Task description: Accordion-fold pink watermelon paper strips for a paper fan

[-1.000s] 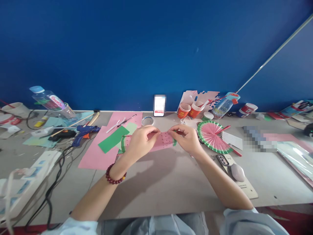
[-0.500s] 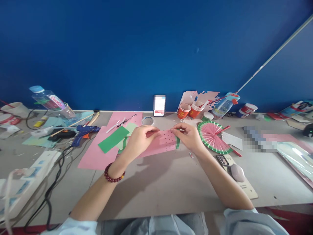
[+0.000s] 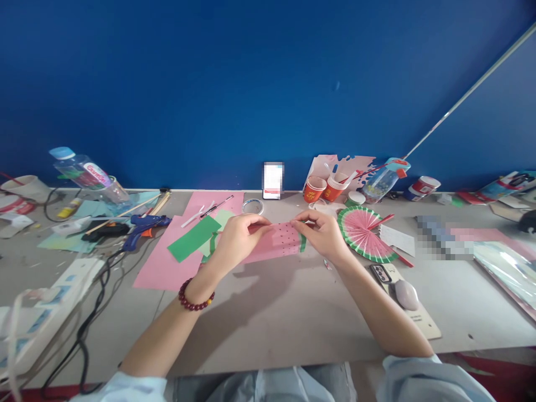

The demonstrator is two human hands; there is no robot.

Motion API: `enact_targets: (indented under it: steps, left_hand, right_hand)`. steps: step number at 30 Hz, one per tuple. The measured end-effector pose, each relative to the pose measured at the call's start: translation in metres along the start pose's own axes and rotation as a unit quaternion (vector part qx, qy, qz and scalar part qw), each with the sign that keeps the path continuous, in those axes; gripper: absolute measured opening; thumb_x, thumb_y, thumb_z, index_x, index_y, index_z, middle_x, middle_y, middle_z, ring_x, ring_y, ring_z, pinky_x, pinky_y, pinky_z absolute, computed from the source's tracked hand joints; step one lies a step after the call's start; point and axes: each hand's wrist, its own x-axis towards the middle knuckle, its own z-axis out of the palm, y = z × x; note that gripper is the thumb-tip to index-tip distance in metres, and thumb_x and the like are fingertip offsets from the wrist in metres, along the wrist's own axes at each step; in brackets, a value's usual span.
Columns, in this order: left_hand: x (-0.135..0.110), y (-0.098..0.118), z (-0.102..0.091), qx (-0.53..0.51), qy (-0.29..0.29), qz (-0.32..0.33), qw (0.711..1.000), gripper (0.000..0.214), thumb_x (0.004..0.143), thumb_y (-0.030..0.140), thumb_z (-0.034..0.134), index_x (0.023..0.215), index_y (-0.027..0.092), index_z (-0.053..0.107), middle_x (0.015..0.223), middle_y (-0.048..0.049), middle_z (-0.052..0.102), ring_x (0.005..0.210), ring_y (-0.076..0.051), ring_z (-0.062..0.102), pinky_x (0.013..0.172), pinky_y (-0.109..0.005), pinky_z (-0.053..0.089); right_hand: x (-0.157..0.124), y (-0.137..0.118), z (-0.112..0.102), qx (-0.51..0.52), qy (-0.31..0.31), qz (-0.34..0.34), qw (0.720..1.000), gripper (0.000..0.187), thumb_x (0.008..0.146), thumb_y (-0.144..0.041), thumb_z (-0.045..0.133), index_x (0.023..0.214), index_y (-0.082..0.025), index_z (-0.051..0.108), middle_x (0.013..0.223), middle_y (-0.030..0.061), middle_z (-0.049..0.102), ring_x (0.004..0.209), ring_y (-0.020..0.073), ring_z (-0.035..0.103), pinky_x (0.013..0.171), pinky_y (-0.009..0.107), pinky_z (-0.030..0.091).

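Both my hands hold a pink paper strip (image 3: 278, 241) with dark dots and a green edge, raised a little above the table. My left hand (image 3: 237, 241), with a red bead bracelet at the wrist, pinches the strip's left part. The fingers of my right hand (image 3: 320, 234) pinch its right top edge near the green band. A finished round watermelon paper fan (image 3: 363, 231) with a red stick lies just right of my right hand.
Pink sheets (image 3: 167, 262) and a green paper piece (image 3: 193, 238) lie to the left, with a blue glue gun (image 3: 144, 228), cables and a power strip (image 3: 50, 312). Behind are a tape roll (image 3: 253, 206), a phone (image 3: 273, 180), paper cups (image 3: 324, 188) and bottles. A dark phone (image 3: 383, 274) lies at right.
The strip has been folded up narrower between my fingers and now sits slightly higher. My hands have stayed almost in place.
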Motion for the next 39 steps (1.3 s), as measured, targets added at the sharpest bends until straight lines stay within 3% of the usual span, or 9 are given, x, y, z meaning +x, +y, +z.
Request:
enact_targets:
  steps: [16,26,29,35,39]
  left_hand:
    - [0.003,-0.002,0.001,-0.026,-0.02,-0.025,0.999,0.013,0.082,0.023,0.055,0.073,0.02,0.064,0.076,-0.0024,0.07,0.071,-0.017,0.065,0.064,-0.029,0.052]
    - [0.004,-0.004,-0.003,-0.066,-0.116,-0.044,0.99,0.014,0.084,0.027,0.053,0.08,0.02,0.064,0.077,-0.0022,0.069,0.071,-0.016,0.064,0.063,-0.027,0.051]
    - [0.003,-0.002,-0.004,-0.065,-0.109,-0.045,0.991,0.016,0.085,0.028,0.053,0.077,0.02,0.064,0.075,-0.0021,0.069,0.069,-0.015,0.063,0.063,-0.027,0.05]
    - [0.001,0.0,-0.001,-0.063,-0.113,-0.051,0.99,0.017,0.083,0.015,0.047,0.074,0.021,0.061,0.066,0.0014,0.068,0.068,-0.015,0.064,0.064,-0.027,0.05]
    - [0.001,0.002,0.003,-0.07,-0.111,-0.033,0.991,0.018,0.087,0.027,0.051,0.076,0.02,0.063,0.072,-0.0011,0.069,0.071,-0.015,0.063,0.065,-0.027,0.05]
  right_hand:
    - [0.0,0.002,0.003,0.003,-0.021,0.012,1.0,0.016,0.076,-0.033,0.065,0.074,-0.018,0.068,0.074,0.0036,0.07,0.07,0.0171,0.064,0.064,0.028,0.051]
    - [0.0,0.004,0.005,0.009,-0.034,0.025,0.999,0.015,0.076,-0.032,0.064,0.073,-0.017,0.068,0.073,0.0029,0.069,0.069,0.0164,0.063,0.063,0.028,0.05]
    - [0.0,0.004,0.004,0.016,-0.038,0.024,0.999,0.014,0.076,-0.031,0.064,0.073,-0.017,0.067,0.073,0.0027,0.069,0.07,0.0165,0.063,0.064,0.027,0.05]
    - [-0.001,0.004,0.007,0.027,-0.049,0.033,0.998,0.014,0.076,-0.031,0.064,0.072,-0.017,0.067,0.074,0.0032,0.069,0.071,0.0167,0.063,0.065,0.028,0.05]
    - [-0.004,0.002,0.01,0.031,-0.06,0.03,0.997,0.015,0.078,-0.03,0.062,0.073,-0.017,0.067,0.074,0.0031,0.069,0.071,0.0162,0.063,0.064,0.027,0.05]
